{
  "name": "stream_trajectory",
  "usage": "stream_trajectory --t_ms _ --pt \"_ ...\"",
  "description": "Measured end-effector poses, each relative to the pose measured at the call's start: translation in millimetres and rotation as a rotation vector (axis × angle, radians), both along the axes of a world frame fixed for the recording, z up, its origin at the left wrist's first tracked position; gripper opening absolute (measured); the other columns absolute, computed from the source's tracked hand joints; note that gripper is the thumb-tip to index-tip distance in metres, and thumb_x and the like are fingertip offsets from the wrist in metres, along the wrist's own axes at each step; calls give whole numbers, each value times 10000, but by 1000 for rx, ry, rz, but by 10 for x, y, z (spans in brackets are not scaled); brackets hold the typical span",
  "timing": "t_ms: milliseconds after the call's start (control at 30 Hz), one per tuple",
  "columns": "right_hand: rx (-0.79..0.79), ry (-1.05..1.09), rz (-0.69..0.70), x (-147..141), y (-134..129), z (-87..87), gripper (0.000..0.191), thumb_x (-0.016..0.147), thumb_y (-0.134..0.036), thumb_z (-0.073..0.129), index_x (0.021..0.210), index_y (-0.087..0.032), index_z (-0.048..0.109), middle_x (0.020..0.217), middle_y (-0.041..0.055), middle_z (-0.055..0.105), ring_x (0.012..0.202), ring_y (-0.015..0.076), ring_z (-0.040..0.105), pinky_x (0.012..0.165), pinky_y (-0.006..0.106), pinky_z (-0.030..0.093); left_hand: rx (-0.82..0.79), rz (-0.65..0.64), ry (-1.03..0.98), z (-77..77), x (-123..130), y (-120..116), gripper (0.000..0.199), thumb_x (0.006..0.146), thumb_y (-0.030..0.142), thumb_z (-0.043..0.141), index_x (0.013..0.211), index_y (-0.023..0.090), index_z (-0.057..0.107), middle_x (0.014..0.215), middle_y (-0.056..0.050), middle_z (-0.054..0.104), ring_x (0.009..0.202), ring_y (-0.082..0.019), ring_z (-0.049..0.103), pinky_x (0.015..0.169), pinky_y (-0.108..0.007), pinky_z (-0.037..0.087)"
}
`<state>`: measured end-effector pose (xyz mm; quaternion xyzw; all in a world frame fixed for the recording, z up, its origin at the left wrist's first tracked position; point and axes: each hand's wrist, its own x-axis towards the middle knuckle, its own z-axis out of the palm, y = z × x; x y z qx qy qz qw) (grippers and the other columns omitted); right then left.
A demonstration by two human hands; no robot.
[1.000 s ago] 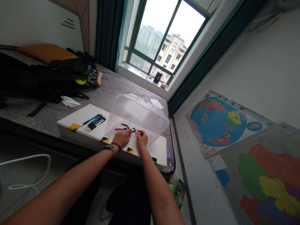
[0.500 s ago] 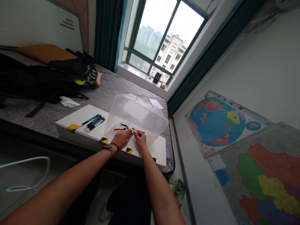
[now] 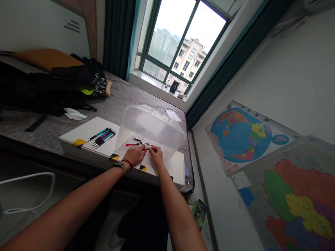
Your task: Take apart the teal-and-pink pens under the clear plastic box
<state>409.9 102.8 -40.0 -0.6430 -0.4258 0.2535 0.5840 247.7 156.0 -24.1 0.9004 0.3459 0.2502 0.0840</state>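
Note:
My left hand [image 3: 135, 154], with a watch and a red band at the wrist, is closed in a pinch over the front of the clear plastic box [image 3: 154, 122]. Beside it my right hand [image 3: 156, 155] pinches too, and the fingertips of both meet on a small dark-and-red pen part [image 3: 146, 149], mostly hidden by the fingers. Just beyond them, inside the tipped box, lie a red pen piece [image 3: 132, 144], a black-and-clear pen piece [image 3: 136, 139] and another red-and-black piece [image 3: 150, 144]. Several whole pens [image 3: 101, 136] in blue, red and black lie in a row to the left.
Everything stands on a white board-like box [image 3: 78, 134] with yellow-and-black tape, on a grey mattress [image 3: 120, 87]. A crumpled tissue [image 3: 74, 114] and a black bag [image 3: 39, 87] lie to the left. A white paper [image 3: 173, 115] lies behind the clear box.
The view has shifted slightly. Both hands stay together at the same spot with the pen part between them; the fingers have barely moved.

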Motion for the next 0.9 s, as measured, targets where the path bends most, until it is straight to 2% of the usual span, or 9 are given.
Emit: stream_trajectory --t_ms 267,500,633,767,900 --pt "11 56 45 22 14 -49 277 719 -436 712 835 -193 648 683 -19 617 592 131 519 596 257 451 15 0 16 11 -5 -9 298 958 394 394 923 199 616 822 -105 687 781 -247 645 720 -341 426" --pt "-3 137 99 14 -17 21 307 666 -424 741 843 -192 645 668 -24 620 562 126 517 567 257 445 38 -5 24 -2 -4 -6 270 947 372 410 932 197 614 815 -99 685 765 -241 639 706 -339 415" --pt "-23 154 93 -3 -28 43 345 695 -474 736 862 -183 655 680 -14 636 551 121 521 548 249 433 49 -12 22 -4 -10 -4 281 956 360 387 921 203 617 815 -93 686 774 -240 640 714 -341 415" --pt "-34 144 66 -5 -19 15 340 744 -511 705 801 -180 650 593 -29 601 522 116 511 521 238 401 59 -40 19 -5 -9 -3 275 953 348 391 912 207 623 821 -85 687 777 -236 636 721 -341 413" --pt "9 195 74 -2 -13 -2 283 720 -440 737 785 -187 627 621 -30 612 546 118 540 542 239 422 47 -38 28 -12 -5 1 279 947 348 399 903 204 634 806 -91 682 771 -238 631 723 -343 410"
